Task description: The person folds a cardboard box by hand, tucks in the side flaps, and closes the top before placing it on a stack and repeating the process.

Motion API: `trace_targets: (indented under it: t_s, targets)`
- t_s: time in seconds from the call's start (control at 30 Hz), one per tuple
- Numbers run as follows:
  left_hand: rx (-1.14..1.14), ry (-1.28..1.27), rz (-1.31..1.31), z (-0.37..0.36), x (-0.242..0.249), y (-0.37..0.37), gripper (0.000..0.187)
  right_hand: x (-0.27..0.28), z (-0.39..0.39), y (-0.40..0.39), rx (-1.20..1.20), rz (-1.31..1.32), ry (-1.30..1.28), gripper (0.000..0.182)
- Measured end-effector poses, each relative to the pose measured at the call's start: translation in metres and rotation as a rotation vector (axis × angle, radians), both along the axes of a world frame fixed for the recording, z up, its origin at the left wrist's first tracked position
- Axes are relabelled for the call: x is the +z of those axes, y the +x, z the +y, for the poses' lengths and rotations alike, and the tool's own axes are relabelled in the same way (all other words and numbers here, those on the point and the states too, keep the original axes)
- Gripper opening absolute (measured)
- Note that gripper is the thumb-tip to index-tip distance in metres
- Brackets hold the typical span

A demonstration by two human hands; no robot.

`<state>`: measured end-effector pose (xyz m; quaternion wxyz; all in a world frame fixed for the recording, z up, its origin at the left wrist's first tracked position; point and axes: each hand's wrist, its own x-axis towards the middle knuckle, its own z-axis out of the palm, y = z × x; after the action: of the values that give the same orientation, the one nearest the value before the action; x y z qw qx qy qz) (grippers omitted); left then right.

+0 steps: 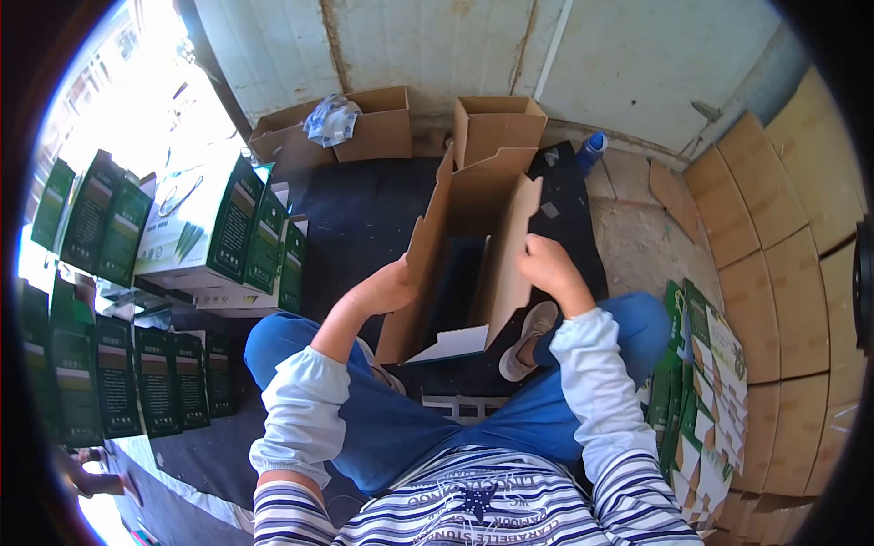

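Between my knees a brown cardboard box [510, 273] stands unfolded, its inside facing up at me. Dark floor covering shows through its opening, and a white flap [455, 343] sticks out at the near end. My left hand [387, 288] grips the left wall by its edge. On the opposite wall, my right hand [548, 266] has its fingers closed over the edge, thumb side toward me. The fingertips inside the box are partly hidden.
Green-and-white printed cartons [205, 227] stand stacked at left. Flattened green cartons [696, 382] lie at right, beside piled brown boxes [783, 273]. Ahead are open brown boxes [501, 127], one with a crumpled plastic bag [331, 120], and a blue bottle [592, 151].
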<state>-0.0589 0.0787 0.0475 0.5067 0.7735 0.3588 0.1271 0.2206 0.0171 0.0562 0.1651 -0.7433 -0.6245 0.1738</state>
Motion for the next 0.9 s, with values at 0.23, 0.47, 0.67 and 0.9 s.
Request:
trace_targets:
  t_s: [0.23,0.47,0.67,0.9]
  targets:
    - [0.138,-0.017,-0.003,0.005,-0.001,-0.003,0.038,-0.001,0.006,-0.037,-0.102,-0.146,0.392,0.026]
    - [0.178,0.046,0.16,0.013,0.003,0.006,0.053,0.016,0.005,-0.054,0.569,-0.376,0.427,0.016]
    - [0.168,0.307,0.278,0.024,-0.04,0.015,0.07,0.034,-0.043,-0.088,0.925,-0.311,0.077,0.043]
    - [0.375,0.527,0.42,-0.011,-0.035,0.056,0.076,0.01,-0.081,-0.078,0.997,-0.21,0.084,0.031]
